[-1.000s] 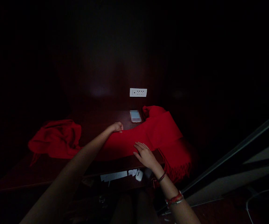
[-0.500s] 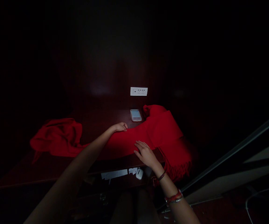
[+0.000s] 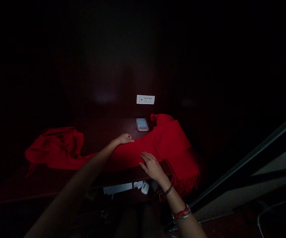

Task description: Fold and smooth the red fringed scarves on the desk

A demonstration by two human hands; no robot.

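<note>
A long red scarf (image 3: 143, 145) with a fringed end stretches across the dark wooden desk (image 3: 100, 129). Its left part is bunched up, and the fringed end on the right hangs over the front edge. My left hand (image 3: 125, 138) is at the scarf's far edge, fingers curled and thumb along the cloth, seemingly pinching it. Flat on the scarf nearer to me lies my right hand (image 3: 152, 166), its fingers stretched out and the thumb apart. My left forearm covers part of the cloth.
Behind the scarf lies a phone (image 3: 142, 124) with a blurred screen. A white socket panel (image 3: 145, 99) is on the wall. Below the desktop, an open compartment holds papers (image 3: 118, 188) and a white earphone case (image 3: 145, 187). The surroundings are very dark.
The fingers of my left hand have curled in more at the scarf's edge. My right hand stays on the cloth. The whole view has shifted slightly.
</note>
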